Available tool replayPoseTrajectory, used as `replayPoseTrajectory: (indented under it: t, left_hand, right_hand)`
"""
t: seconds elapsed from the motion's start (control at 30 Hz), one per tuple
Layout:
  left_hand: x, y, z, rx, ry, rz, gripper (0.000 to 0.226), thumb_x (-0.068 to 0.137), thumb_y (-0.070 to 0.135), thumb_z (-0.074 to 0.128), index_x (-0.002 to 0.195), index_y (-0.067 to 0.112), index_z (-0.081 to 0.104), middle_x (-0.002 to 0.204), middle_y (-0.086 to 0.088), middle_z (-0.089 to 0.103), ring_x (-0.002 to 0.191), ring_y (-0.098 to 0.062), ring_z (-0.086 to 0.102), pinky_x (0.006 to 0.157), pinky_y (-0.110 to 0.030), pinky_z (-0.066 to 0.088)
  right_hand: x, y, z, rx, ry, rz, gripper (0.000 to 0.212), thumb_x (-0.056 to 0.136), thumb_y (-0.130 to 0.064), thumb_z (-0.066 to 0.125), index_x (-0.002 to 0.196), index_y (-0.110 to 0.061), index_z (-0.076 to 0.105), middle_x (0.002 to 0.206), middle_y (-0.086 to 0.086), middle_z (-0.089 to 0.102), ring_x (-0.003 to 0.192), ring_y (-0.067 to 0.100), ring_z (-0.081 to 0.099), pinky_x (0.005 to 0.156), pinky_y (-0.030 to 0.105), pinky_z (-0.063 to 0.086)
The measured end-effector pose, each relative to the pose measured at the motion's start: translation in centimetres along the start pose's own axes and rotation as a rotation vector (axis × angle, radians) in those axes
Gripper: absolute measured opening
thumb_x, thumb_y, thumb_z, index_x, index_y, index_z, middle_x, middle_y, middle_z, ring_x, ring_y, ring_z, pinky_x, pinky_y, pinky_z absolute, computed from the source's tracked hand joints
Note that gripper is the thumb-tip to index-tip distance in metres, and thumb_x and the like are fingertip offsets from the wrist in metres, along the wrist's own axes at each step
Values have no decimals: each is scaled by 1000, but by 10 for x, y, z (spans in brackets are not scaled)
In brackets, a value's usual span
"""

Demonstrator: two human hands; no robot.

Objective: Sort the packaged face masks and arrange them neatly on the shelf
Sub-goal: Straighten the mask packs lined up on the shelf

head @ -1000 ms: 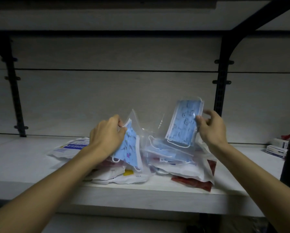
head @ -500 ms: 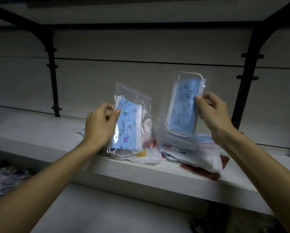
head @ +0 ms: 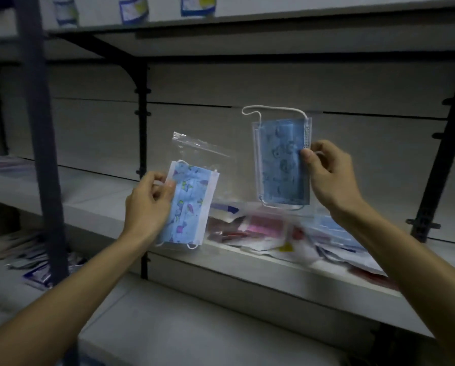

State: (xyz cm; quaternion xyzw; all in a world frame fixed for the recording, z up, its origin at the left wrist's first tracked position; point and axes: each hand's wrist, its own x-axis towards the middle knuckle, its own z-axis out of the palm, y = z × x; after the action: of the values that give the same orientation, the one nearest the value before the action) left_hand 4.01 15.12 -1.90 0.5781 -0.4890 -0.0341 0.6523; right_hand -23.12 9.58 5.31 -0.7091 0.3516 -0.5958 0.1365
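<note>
The left hand (head: 148, 207) pinches a light blue printed mask pack (head: 188, 207) in the air. The right hand (head: 329, 175) pinches a darker blue mask pack (head: 281, 165) above the pile of packs (head: 287, 233) on the shelf (head: 260, 270).

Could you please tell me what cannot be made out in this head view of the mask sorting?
- Pile of packets on the shelf, head view: blurred and dim, so types and count are unreadable.
- Labels on the packets on the upper shelf: cut off by the top edge and blurred.
- Items on the lower left shelf: dark, partly behind the upright post.
- Print on the darker blue mask pack that the right hand pinches: too faint.
</note>
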Motion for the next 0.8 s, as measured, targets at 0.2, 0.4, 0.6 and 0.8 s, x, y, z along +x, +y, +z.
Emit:
replayPoseTrajectory:
  t: [0.2, 0.4, 0.6, 0.8]
  left_hand:
    - [23, -42, -83, 37, 112, -7, 15, 94, 31, 56, 92, 16, 54, 80, -4, 68, 78, -19, 66, 68, -37, 54]
    - [44, -89, -175, 125, 199, -25, 16, 94, 28, 57, 93, 12, 56, 79, -3, 60, 75, -21, 55, 62, -27, 41]
    - [55, -138, -264, 216, 256, -80, 15, 93, 24, 58, 91, 10, 57, 80, -4, 59, 76, -21, 53, 69, -27, 34]
    - [68, -182, -333, 245, 347, -140, 15, 92, 28, 59, 89, 13, 58, 74, 2, 57, 72, -20, 53, 67, -31, 39]
  right_hand:
    - [-10, -42, 91, -7, -28, 2, 24, 99, -20, 52, 82, -4, 58, 70, -5, 54, 59, -2, 44, 58, 20, 39]
    - [-37, -84, 185, 108, -158, 171, 26, 101, -23, 48, 83, -9, 60, 77, -1, 62, 67, 0, 61, 55, 11, 47]
    - [-60, -113, 279, 132, -283, 248, 33, 99, -29, 50, 94, 1, 62, 95, 13, 67, 80, 16, 63, 66, 31, 52]
    - [-71, -143, 364, 152, -363, 192, 25, 97, -29, 53, 84, -10, 61, 88, 4, 66, 84, 19, 64, 67, 32, 54]
